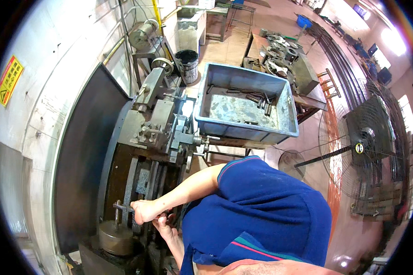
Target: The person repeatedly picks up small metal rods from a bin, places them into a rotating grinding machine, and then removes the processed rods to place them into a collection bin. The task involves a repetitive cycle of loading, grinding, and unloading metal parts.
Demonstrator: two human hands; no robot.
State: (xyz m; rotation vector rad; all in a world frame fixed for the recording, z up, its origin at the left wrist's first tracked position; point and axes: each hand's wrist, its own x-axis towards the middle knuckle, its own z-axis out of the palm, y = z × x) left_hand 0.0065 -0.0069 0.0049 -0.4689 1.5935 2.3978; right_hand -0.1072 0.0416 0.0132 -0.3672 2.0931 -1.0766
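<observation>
My right hand (144,211) is closed round the end of the crossbar of a T-handled chuck key (119,211). The key's shaft stands upright in the round steel chuck (116,238) of a lathe. Just below and to the right, near that wrist, my left hand (166,228) has its fingers curled in; whatever they hold is hidden. Both hands are over the lathe bed (143,182). Farther along the bed stand the lathe's tool post (147,134) and the carriage with its cranks.
A grey-blue plastic bin (248,127) with several short metal rods stands beyond the lathe. Left of the bed rises a dark splash panel (85,160). A bucket (187,66), a table of metal parts (307,73) and a large caged fan (359,147) stand around.
</observation>
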